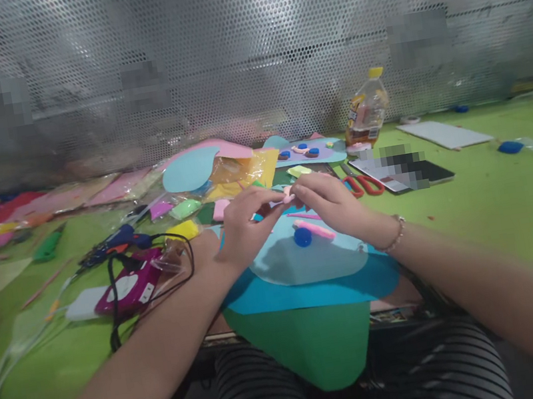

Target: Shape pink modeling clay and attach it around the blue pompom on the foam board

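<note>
I'm pinching pink clay [288,195] between left hand [250,218] and right hand [331,201], seemingly shaping it, likely needing gentle pressure next.

The left hand [249,219] and right hand [325,200] are bare, slim and smooth in outline, with slender fingers; the nails are too small to make out. The left forearm [169,350], between seven and eight o'clock, is bare too, as is the right forearm [490,268] at four. A thin bracelet [397,233] circles the right wrist, between three and four o'clock, strung with what look like small pale-pinkish beads; their finer detail is blurred. Dark cloth with narrow, pale grey stripes covers the thighs, the left thigh [260,396] near half past six and the right thigh [445,367] near half past four, the bands curving crosswise over each rounded shape.
</note>
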`<state>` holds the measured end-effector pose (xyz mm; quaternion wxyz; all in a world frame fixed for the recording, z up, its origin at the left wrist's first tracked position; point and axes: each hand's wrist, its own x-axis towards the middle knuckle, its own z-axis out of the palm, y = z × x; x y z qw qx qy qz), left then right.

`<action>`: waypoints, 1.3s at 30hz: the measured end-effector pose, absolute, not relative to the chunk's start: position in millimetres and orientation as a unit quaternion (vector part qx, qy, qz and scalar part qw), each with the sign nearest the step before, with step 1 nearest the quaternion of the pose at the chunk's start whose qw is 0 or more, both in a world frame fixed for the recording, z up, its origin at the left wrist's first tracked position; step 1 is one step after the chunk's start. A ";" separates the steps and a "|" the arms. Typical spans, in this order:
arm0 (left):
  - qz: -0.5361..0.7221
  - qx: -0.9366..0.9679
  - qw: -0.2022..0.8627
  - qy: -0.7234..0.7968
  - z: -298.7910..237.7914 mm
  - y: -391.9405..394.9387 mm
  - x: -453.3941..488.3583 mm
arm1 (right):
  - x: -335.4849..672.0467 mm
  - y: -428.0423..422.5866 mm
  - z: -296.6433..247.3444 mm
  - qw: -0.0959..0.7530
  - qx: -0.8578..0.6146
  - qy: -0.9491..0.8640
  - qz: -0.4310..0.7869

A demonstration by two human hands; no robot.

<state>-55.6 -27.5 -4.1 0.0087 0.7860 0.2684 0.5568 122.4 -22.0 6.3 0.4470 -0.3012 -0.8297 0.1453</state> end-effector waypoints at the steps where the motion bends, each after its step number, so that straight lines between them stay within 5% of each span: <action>1: 0.554 0.790 -0.002 0.261 -3.5 -27.6 -55.5 | 121.6 -21.8 5.9 0.441 -0.299 -0.831 0.158; 24: 0.561 0.780 0.008 0.275 -5.0 -28.9 -51.3 | 120.4 -20.4 2.7 0.441 -0.306 -0.804 0.257; 32: 0.556 0.777 0.014 0.295 -4.5 -29.1 -50.8 | 118.6 -19.5 2.6 0.436 -0.311 -0.823 0.188; 39: 0.577 0.742 0.120 0.320 -7.5 -27.9 -51.0 | 120.3 -19.7 3.0 0.443 -0.306 -0.807 0.242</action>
